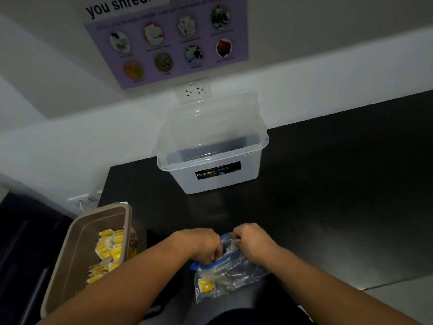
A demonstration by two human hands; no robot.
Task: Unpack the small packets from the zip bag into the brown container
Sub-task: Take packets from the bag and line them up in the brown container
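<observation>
Left hand [206,248] is clenched on one lip of the zip bag [232,275], fingers curled over the edge by the blue zip strip [192,266]; right hand [251,242] is pinching the other lip. The lips are gripped separately, most likely so the mouth can be pulled apart and held wide for reaching in or tipping out. Bag mouth is kept up at the hands and the body sags toward the camera, so the contents are gathered at the low corner: one yellow packet [206,286] is seen there with some pale ones, count not readable through the crumpled film. Whether the bag rests on the dark worktop [328,195] or hangs off its front edge cannot be told. Brown container [70,266] is set open just beside the left forearm, which keeps the transfer short; a heap of yellow packets [109,252] is already lying along its right side. Task is judged nearly done, the bag being mostly empty. Clear box [218,181] is parked further back by the wall, lid propped up, nothing seen inside, not needed for this step
</observation>
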